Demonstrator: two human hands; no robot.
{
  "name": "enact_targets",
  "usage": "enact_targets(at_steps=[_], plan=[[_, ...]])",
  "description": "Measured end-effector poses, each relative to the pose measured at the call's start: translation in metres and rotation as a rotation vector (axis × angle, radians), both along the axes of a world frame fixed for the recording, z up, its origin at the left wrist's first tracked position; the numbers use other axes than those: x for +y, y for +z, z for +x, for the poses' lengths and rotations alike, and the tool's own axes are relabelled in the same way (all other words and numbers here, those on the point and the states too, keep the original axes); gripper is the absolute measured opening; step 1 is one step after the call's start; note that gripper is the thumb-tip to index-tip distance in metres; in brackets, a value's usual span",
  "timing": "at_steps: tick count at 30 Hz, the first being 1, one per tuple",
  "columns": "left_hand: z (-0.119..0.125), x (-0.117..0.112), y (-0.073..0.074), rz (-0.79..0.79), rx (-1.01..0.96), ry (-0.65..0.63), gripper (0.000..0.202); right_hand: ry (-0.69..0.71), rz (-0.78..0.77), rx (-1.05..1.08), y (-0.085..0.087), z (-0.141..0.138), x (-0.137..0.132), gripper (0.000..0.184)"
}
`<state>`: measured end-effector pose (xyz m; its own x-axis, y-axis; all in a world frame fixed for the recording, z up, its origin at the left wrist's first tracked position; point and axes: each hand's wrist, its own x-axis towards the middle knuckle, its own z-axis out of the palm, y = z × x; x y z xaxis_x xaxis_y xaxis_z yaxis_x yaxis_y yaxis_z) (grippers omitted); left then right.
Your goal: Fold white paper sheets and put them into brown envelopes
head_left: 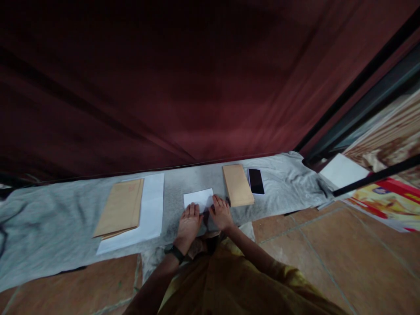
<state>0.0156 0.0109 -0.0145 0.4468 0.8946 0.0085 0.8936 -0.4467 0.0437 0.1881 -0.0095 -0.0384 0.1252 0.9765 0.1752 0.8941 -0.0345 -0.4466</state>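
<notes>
A small folded white paper (200, 197) lies on a grey cloth (59, 227) spread over the floor. My left hand (188, 224) rests flat on the paper's near edge, fingers together and stretched out. Beside it, my right hand (221, 213) also presses flat on the paper's near right corner. A black watch band circles my left wrist. Neither hand holds anything.
Left of the paper lie brown envelopes (120, 208) on white sheets (151, 205). To the right sit another stack of brown envelopes (237, 184) and a black phone (256, 180). A dark red curtain (164, 87) hangs behind. Terracotta tiles (328, 253) and a white sheet (343, 170) are at right.
</notes>
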Motion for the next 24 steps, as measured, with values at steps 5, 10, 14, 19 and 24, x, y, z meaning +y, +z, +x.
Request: enact_targets(at_steps=[5,10,14,19,24], plan=[[0.008,0.004,0.010,-0.012,0.037,-0.017,0.047,-0.138,-0.041,0.404,0.004,0.000,0.023,0.046],[0.015,0.009,0.017,-0.003,0.089,-0.029,0.044,-0.232,-0.058,0.635,0.001,0.005,0.039,0.032],[0.020,0.012,0.022,-0.004,0.091,-0.039,0.046,-0.238,-0.065,0.737,0.000,0.004,0.044,0.021],[0.023,0.011,0.021,-0.009,0.080,-0.099,0.053,-0.209,-0.028,0.891,0.005,0.003,0.046,0.020],[0.026,0.007,0.018,0.011,0.044,-0.140,0.058,-0.190,0.068,1.040,0.013,0.004,0.045,0.021]])
